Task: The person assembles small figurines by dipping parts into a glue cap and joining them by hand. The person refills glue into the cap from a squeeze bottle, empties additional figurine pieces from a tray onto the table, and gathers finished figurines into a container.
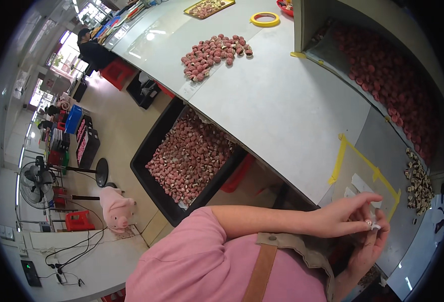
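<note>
My left hand (pixel 344 215) reaches in over the table's near right part, its thumb and fingers closed together at the tips. Just below it, my right hand (pixel 369 247) is raised with bent fingers meeting the left fingertips. Between them is a small white piece (pixel 375 227), partly covered by the fingers and too small to name. White paper-like scraps (pixel 359 182) lie beside the hands, inside a yellow tape outline (pixel 339 160) on the tabletop. Right of the hands sits a heap of small cream-and-dark pieces (pixel 419 185).
A grey-walled bin (pixel 333 68) of reddish-pink pieces stands at right. More pink pieces (pixel 212 56) lie on the white table, near a yellow tape roll (pixel 265 19). A full black crate (pixel 144 146) sits left of the table. Farther left are a fan (pixel 37 183) and a seated person (pixel 92 50).
</note>
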The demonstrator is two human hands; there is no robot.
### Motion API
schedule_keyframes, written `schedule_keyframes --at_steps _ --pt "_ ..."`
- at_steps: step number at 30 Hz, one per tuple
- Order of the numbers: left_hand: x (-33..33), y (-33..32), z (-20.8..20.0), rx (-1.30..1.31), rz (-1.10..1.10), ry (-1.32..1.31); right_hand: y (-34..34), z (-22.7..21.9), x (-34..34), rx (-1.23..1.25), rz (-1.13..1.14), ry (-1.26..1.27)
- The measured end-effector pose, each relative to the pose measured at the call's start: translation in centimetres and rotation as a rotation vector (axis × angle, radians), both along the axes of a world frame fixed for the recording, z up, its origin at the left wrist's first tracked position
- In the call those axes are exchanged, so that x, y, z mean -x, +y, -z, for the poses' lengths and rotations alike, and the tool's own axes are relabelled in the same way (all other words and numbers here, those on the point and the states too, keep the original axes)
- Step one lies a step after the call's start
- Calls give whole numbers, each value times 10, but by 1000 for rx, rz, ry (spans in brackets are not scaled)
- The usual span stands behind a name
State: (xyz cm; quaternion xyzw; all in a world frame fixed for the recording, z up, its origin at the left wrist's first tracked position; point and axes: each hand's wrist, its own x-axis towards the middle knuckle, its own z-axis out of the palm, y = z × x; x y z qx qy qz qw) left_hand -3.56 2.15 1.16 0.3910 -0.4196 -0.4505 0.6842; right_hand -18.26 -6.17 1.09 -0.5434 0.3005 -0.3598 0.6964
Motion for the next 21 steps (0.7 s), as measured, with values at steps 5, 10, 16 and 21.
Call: schedule_keyframes --at_steps 5,10,16,21 --pt "-3 1 -1 -14 -6 -19 7 6 -8 74 -1 -53" --pt "-5 1 1 9 -28 -177 1 6 -12 -27 4 -39" --pt "0 4 -3 -12 -33 -144 2 10 -10 -51 21 -62" --pt "2 4 -3 -53 0 107 14 0 -3 490 136 197"
